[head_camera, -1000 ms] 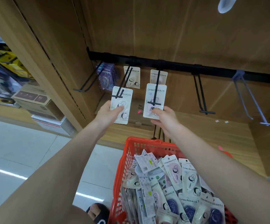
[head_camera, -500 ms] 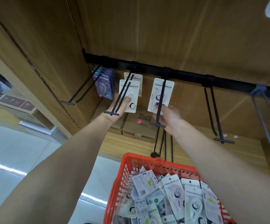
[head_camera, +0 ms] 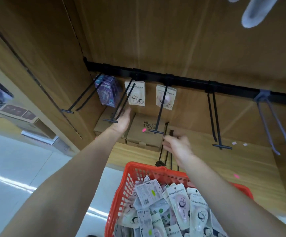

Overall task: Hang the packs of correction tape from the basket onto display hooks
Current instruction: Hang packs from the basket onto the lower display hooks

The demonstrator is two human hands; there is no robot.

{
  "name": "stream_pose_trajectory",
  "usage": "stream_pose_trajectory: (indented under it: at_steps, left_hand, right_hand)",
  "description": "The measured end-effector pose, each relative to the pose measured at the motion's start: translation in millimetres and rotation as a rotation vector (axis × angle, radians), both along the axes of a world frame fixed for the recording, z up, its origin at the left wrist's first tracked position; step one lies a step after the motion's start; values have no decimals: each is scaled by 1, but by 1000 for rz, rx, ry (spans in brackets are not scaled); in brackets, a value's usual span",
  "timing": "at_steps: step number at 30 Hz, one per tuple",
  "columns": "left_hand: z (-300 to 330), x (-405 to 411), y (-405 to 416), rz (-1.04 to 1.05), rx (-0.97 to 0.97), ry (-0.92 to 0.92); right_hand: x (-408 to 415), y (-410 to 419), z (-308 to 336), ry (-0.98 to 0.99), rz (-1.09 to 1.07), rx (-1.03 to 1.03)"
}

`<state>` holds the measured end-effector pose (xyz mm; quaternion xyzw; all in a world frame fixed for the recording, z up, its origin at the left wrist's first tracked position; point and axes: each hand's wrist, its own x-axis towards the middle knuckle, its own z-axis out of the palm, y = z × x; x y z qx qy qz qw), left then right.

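From the head camera, just above my left hand (head_camera: 123,119), a white pack of correction tape (head_camera: 135,93) hangs far back on a black double hook (head_camera: 121,101), close against the black rail (head_camera: 190,82). That hand is raised palm-up with fingers straight and holds nothing; its fingertips lie beside the hook's front crossbar. Further to the left of it, purple packs (head_camera: 107,92) hang on another hook, and behind the hand brown cardboard boxes (head_camera: 145,134) sit on the wooden shelf (head_camera: 224,161).

My right hand (head_camera: 177,146) is lower and blurred; its fingers look loosely spread and I see no pack in it. Up and slightly left of it, a second white pack (head_camera: 166,97) hangs at the back of the next hook (head_camera: 161,110), whose crossbar ends just above the fingers. To the right of this hand an unloaded black hook (head_camera: 215,120) and a grey hook (head_camera: 275,127) project from the same rail.

Below both forearms, the red basket (head_camera: 138,175) holds a loose heap of packs (head_camera: 173,209), white cards with pink and white dispensers, lying at mixed angles.
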<state>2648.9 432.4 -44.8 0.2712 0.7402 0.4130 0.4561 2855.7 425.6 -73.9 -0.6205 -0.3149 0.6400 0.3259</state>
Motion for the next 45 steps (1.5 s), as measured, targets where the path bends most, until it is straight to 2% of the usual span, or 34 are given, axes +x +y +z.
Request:
stream_pose_trajectory:
  at_steps: [3,6,11,14,18,20,23,26,29,32,33,38,42,45]
  left_hand:
    - [-24,18,-35,37,-79,98]
    - [-51,53,-88,-35,-37,278]
    - [-85,105,-174,-410,-70,695]
    - [-106,121,-211,-645,-151,799]
    - [-111,126,-230,-742,-224,912]
    - [-109,125,-230,-704,-242,908]
    - [-111,117,-228,-668,-274,741]
    - [-109,115,-227,-594,-251,680]
    - [-106,119,-223,-522,-209,653]
    - [-106,124,-222,-548,-179,609]
    - [-105,127,-222,-558,-174,591]
    - [-102,135,-222,-615,-158,602]
    - [-104,138,-225,-752,-129,723]
    - [-102,146,-227,-768,-103,656]
  right_hand:
    - [20,-40,2,-72,72,113]
    - [46,-77,-2,-181,142,197]
    - [96,-133,-38,-418,336,255]
    - [121,-154,-61,-550,473,187]
    - [149,-167,-79,-687,606,157]
    - [160,-168,-84,-726,597,172]
    - [168,-166,-81,-776,473,243]
    - [179,-161,-75,-880,365,257]
    - [195,-159,-80,-993,459,72]
    - [202,-165,-89,-795,511,-138]
    - [202,-168,-93,-762,522,-136]
    - [205,-169,-95,-853,515,16]
    - [204,-162,-92,-803,340,48]
    - [202,-153,-83,-705,11,72]
